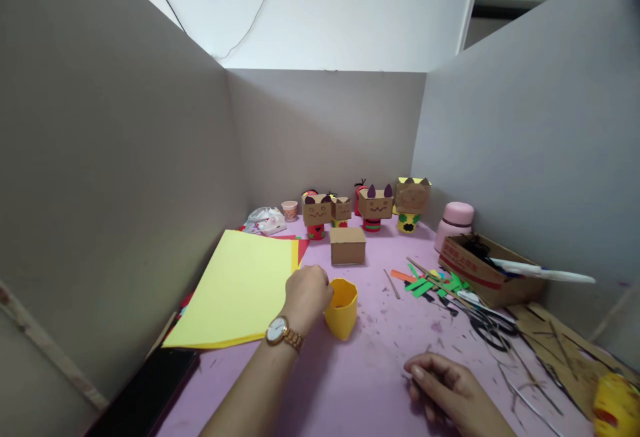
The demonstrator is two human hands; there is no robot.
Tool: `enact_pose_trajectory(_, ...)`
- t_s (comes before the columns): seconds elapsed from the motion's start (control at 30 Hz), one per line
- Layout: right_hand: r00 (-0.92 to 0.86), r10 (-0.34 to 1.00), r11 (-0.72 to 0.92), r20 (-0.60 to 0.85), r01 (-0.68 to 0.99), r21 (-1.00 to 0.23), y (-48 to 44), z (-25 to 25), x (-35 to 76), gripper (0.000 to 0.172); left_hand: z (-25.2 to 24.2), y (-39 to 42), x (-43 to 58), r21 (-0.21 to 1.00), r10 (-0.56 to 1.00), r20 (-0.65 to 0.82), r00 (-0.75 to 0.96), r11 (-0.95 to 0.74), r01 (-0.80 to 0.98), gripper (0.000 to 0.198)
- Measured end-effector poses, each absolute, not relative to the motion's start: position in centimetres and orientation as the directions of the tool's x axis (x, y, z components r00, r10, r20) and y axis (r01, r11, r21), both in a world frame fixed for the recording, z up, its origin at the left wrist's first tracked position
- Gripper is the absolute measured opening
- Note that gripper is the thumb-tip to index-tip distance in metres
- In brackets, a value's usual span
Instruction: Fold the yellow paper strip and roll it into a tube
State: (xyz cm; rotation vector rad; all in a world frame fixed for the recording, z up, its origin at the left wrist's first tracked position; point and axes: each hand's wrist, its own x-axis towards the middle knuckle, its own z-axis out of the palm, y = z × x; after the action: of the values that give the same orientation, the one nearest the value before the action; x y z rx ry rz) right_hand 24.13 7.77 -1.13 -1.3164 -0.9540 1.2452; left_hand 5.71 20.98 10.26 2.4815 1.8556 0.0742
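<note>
My left hand [307,295], with a gold watch on its wrist, pinches the left rim of a yellow paper cup [342,317]. The cup is upright, with an angular open top, at the middle of the table. Several of my left fingertips are hidden behind the hand. My right hand [443,387] is half curled low over the purple tabletop [370,383], thumb near the index finger, with nothing visible in it. Just behind the cup sits a small brown cardboard box [348,248].
Yellow paper sheets [240,290] and a dark phone [145,390] lie left. Cardboard cat figures [376,205] stand at the back. On the right are green paper scraps [420,287], scissors [487,333], a carton [467,270] and a pink bottle [454,222]. Grey panels enclose three sides.
</note>
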Motion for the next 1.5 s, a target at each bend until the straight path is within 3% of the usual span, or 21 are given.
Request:
enact_pose_trajectory(0.33, 0.12, 0.987, -0.105, -0.111, -0.054, -0.993, 7.5, -1.2, 24.3, 0.05, 10.5, 20.3, 6.0, 0.225, 0.954, 0.096, 0.283, -0.298, 0.928, 0.022)
enact_pose_trajectory(0.57, 0.123, 0.99, -0.05, -0.064, -0.113, -0.992, 7.2, -0.1, 25.1, 0.047, 10.9, 15.3, 6.5, 0.595, 0.877, 0.185, 0.444, -0.459, 0.66, 0.036)
enact_pose_trajectory(0.73, 0.015, 0.996, -0.075, -0.084, -0.323, -0.943, 6.3, 1.1, 24.8, 0.046, 8.0, 10.5, 6.4, 0.747, 0.859, 0.281, 0.427, -0.475, 0.465, 0.038)
enact_pose_trajectory(0.8, -0.03, 0.993, -0.117, -0.115, -0.4, -0.909, 5.9, 1.5, 24.5, 0.047, 6.6, 9.4, 5.9, 0.663, 0.752, 0.534, 0.388, -0.656, 0.359, 0.025)
enact_pose_trajectory(0.87, -0.058, 0.989, -0.146, -0.134, -0.422, -0.895, 5.5, 2.0, 24.3, 0.049, 5.5, 8.9, 5.3, 0.352, 0.452, 0.791, 0.412, -0.888, 0.297, 0.02)
enact_pose_trajectory(0.93, -0.09, 0.985, -0.169, -0.144, -0.405, -0.898, 5.3, 2.4, 24.3, 0.052, 4.8, 8.9, 4.7, 0.033, 0.177, 0.875, 0.45, -0.95, 0.31, 0.021)
enact_pose_trajectory(1.03, -0.138, 0.979, -0.196, -0.153, -0.389, -0.9, 5.0, 2.7, 24.5, 0.053, 4.4, 9.2, 4.1, -0.195, 0.027, 0.857, 0.515, -0.907, 0.372, 0.028)
enact_pose_trajectory(1.2, -0.109, 0.97, -0.241, -0.215, -0.425, -0.872, 4.7, 3.0, 24.9, 0.044, 4.4, 9.5, 3.8, -0.365, -0.073, 0.766, 0.638, -0.867, 0.339, 0.036)
enact_pose_trajectory(1.5, -0.141, 0.964, -0.263, -0.224, -0.404, -0.876, 4.8, 3.1, 25.5, 0.032, 4.5, 9.3, 4.0, -0.34, -0.033, 0.684, 0.729, -0.898, 0.279, 0.029)
